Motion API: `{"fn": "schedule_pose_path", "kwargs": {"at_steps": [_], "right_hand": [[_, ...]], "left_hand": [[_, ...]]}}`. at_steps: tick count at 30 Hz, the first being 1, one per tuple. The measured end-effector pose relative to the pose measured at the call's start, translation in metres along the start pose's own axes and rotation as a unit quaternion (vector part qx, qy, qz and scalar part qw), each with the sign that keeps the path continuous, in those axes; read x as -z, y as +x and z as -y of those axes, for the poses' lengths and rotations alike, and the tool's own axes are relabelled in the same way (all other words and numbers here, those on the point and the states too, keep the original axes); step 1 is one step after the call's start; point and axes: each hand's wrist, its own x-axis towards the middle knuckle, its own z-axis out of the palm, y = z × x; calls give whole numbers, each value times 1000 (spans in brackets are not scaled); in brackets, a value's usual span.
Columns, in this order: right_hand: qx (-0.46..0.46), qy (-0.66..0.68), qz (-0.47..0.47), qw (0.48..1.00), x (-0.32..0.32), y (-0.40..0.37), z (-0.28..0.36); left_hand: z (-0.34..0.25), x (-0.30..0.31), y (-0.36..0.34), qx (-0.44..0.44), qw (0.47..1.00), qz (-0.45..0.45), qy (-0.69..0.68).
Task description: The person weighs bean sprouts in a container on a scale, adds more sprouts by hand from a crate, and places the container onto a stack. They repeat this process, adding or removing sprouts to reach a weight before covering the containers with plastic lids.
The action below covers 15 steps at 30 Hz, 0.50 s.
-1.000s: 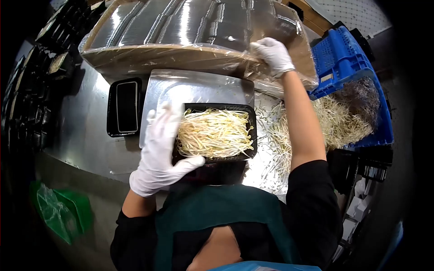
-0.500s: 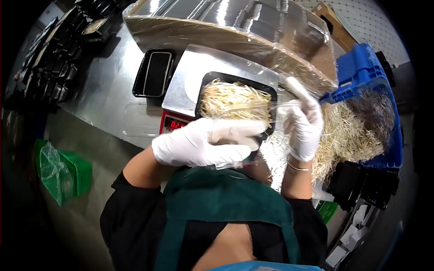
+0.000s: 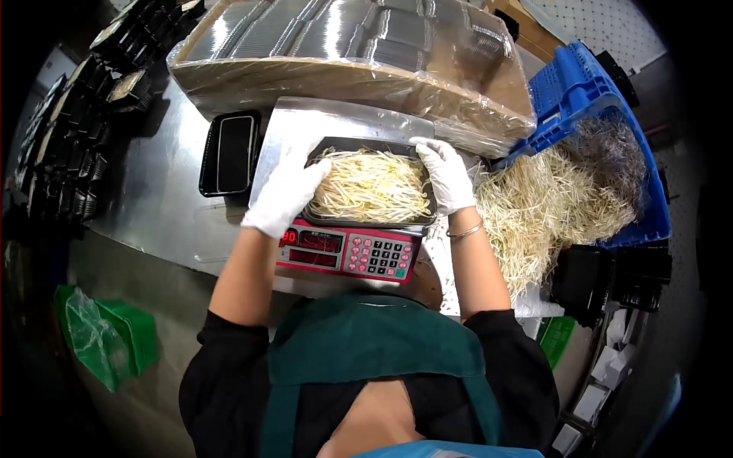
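A black plastic tray (image 3: 372, 223) full of pale bean sprouts (image 3: 370, 183) rests on the steel platform of a scale (image 3: 347, 114). My left hand (image 3: 289, 187), in a white glove, grips the tray's left side, its thumb over the rim by the sprouts. At the upper right corner, my gloved right hand (image 3: 447, 174) holds the rim with bent fingers. Whether a clear lid covers the sprouts is hard to make out. Below the tray shows the scale's red keypad panel (image 3: 378, 256), its lit display partly hidden by my left wrist.
Left of the scale lies an empty black tray (image 3: 229, 153). Behind stands a plastic-lined carton (image 3: 305, 84) of clear lids. Loose sprouts (image 3: 527, 214) spill from a blue crate (image 3: 645, 206) on the right. Stacked filled trays (image 3: 72, 145) line the far left; green crates (image 3: 130, 336) sit below.
My hands have moved apart from in front of the tray to its two sides. The clear plastic lid between them no longer shows distinctly. The scale's keypad has come into view.
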Motion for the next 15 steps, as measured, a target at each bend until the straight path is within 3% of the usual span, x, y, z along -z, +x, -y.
{"fn": "schedule_pose_path", "kwargs": {"at_steps": [1, 2, 4, 5, 6, 8, 9, 12, 14, 15], "right_hand": [[-46, 4, 10, 999, 1, 4, 2], [-45, 16, 29, 998, 3, 1, 4], [-35, 45, 47, 997, -1, -3, 13], [-53, 46, 37, 997, 2, 2, 0], [-55, 46, 32, 997, 1, 2, 0], [-58, 10, 2, 998, -4, 0, 2], [-40, 31, 7, 999, -4, 0, -1], [-28, -89, -29, 995, -4, -5, 11], [-72, -155, -50, 984, -4, -14, 24], [-25, -194, -62, 979, 1, -16, 13]], "left_hand": [[0, -3, 10, 25, 998, -14, -59], [0, -4, 14, 21, 998, -14, -60], [2, -9, 20, 93, 982, -76, -146], [3, -17, 17, 53, 973, -139, -174], [11, -21, 20, 54, 974, -134, -174], [30, -24, 23, 7, 936, -163, -313], [25, -17, 18, 81, 938, -116, -316], [14, -13, 19, 92, 953, -112, -265], [13, -14, 15, 95, 943, -128, -293], [13, -12, 12, 81, 952, -112, -275]]}}
